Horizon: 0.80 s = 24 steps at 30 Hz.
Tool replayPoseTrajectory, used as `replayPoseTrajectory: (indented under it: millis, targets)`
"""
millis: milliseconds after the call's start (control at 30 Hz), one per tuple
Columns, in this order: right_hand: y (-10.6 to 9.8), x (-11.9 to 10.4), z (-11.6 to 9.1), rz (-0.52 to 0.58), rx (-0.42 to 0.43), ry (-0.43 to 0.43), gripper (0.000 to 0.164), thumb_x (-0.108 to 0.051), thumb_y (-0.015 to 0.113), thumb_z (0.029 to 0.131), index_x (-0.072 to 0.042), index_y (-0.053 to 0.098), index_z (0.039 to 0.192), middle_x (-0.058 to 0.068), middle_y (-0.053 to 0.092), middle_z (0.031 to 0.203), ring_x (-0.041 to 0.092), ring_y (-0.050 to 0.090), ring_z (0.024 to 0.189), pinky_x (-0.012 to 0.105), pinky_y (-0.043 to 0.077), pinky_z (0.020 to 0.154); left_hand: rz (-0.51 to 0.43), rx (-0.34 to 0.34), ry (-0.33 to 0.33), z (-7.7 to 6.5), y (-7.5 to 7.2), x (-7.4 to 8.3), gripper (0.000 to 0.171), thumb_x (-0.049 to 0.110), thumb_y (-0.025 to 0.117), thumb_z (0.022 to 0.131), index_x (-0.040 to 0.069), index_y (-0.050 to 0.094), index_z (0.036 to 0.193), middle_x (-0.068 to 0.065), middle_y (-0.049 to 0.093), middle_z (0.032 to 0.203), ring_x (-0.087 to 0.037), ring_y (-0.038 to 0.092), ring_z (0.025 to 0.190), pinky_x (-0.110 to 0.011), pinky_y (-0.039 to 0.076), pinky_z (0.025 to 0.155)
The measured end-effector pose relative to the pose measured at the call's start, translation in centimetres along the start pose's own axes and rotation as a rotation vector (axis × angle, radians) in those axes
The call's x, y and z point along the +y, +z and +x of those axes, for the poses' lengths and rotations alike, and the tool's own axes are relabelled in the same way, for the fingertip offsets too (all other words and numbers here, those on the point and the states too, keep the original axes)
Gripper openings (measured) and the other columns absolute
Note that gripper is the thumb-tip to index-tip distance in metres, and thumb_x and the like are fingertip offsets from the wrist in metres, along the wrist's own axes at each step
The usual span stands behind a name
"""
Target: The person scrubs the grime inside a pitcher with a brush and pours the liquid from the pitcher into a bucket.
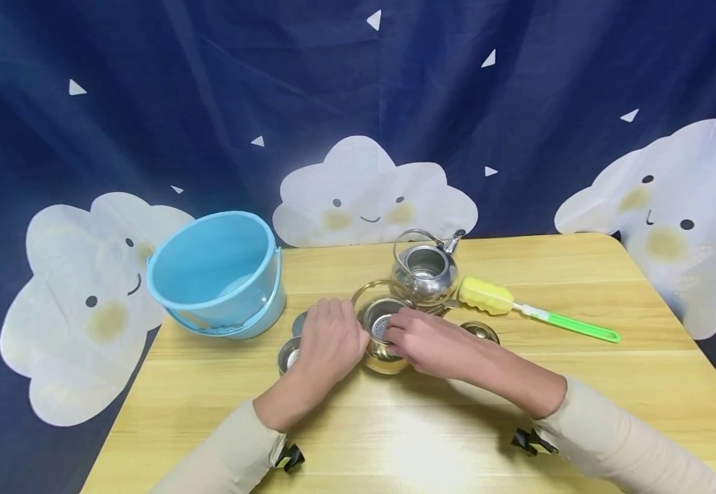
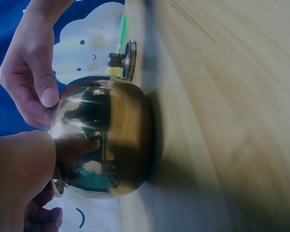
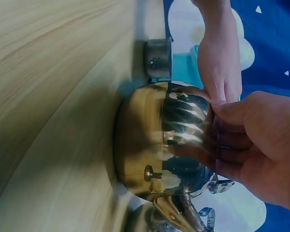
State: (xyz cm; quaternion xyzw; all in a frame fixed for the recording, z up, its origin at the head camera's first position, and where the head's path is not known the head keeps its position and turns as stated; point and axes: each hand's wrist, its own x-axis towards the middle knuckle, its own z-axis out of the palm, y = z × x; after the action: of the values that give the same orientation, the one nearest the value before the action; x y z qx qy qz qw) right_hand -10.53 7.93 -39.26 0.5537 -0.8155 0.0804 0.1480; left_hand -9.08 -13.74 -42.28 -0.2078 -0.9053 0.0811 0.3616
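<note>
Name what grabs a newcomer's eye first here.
The light blue bucket at the left back of the table likely stands out first. Next comes the shiny gold kettle near the middle, left hand and right hand at its top, then the yellow-headed brush to its right.

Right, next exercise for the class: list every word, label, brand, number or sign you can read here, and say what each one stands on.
None: no readable text shows on the gold kettle, the silver kettle, the blue bucket or the brush.
The curtain shows cloud faces and white triangles, but no writing.
</note>
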Motion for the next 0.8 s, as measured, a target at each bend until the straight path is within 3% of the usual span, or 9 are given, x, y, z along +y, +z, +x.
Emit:
replayPoseTrajectory:
  millis: [400, 633, 800]
  targets:
    - [-0.15, -0.26, 0.24, 0.081, 0.005, 0.102, 0.011, -0.017, 0.079, 0.089, -0.009, 0.073, 0.087, -0.001, 0.066, 0.081, 0.012, 0.063, 0.078, 0.023, 0.058, 0.075, 0.021, 0.023, 0.000, 0.12, -0.08, 0.17, 0.020, 0.022, 0.052, 0.081, 0.011, 0.044, 0.067, 0.000, 0.023, 0.064, -0.019, 0.035, 0.053, -0.028, 0.022, 0.050]
    - [-0.11, -0.48, 0.13, 0.051, 0.037, 0.137, 0.009, -0.016, 0.079, 0.089, -0.009, 0.073, 0.088, 0.000, 0.067, 0.082, 0.012, 0.064, 0.076, 0.023, 0.059, 0.071, 0.030, -0.016, -0.001, 0.18, -0.36, 0.28, 0.019, 0.022, 0.054, 0.081, 0.012, 0.044, 0.067, 0.000, 0.022, 0.065, -0.018, 0.033, 0.054, -0.027, 0.019, 0.052]
    - [-0.11, -0.60, 0.17, 0.011, 0.081, 0.112, 0.004, -0.009, 0.076, 0.089, -0.009, 0.072, 0.087, 0.000, 0.067, 0.081, 0.012, 0.064, 0.075, 0.024, 0.059, 0.071, 0.041, -0.041, -0.008, 0.17, -0.51, 0.29, 0.019, 0.022, 0.054, 0.082, 0.012, 0.044, 0.068, 0.000, 0.024, 0.065, -0.018, 0.032, 0.055, -0.027, 0.019, 0.053]
